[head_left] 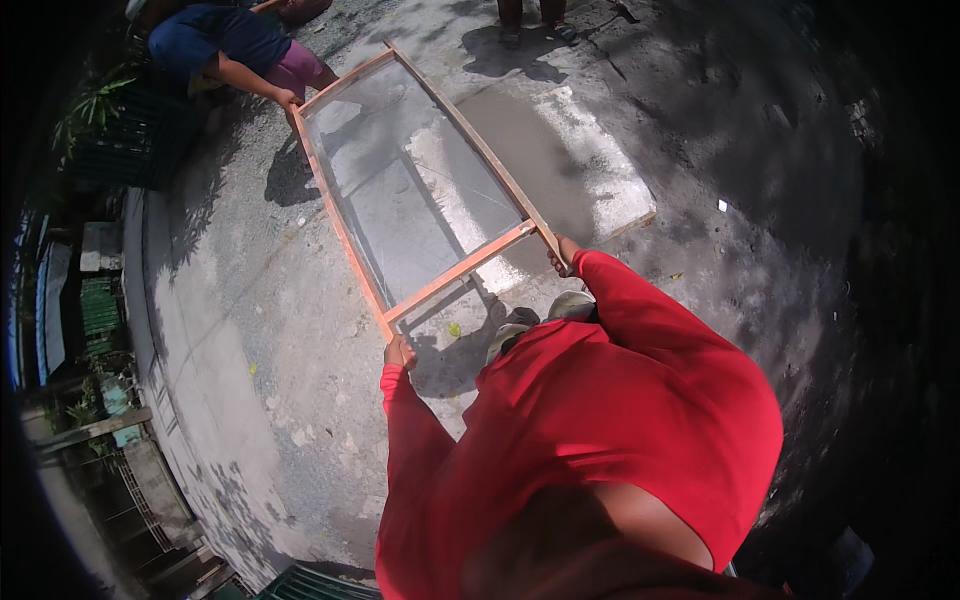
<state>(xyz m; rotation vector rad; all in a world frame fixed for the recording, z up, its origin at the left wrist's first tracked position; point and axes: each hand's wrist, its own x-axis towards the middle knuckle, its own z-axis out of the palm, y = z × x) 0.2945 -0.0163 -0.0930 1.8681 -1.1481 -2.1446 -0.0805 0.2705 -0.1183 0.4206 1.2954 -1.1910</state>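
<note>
A large rectangular sieve with a wooden frame (460, 269) and fine wire mesh hangs tilted above the ground. My left hand (401, 352) is closed round its left handle end. The right handle end is in my right hand (564, 257), with the fingers wrapped about the wood. At the far left corner, a co-worker's hand (288, 100) grips the same frame. Beneath and to the right of the sieve lies a pale flat board (608, 170), partly covered with smooth grey material (515, 145), like fine sand or cement. Part of the board shows through the mesh.
The co-worker in a blue shirt (225, 42) bends at the upper left. Another person's legs (530, 18) stand at the top. Rough concrete ground (250, 330) surrounds the board. Dark green crates (130, 135) and a plant (92, 105) are along the left.
</note>
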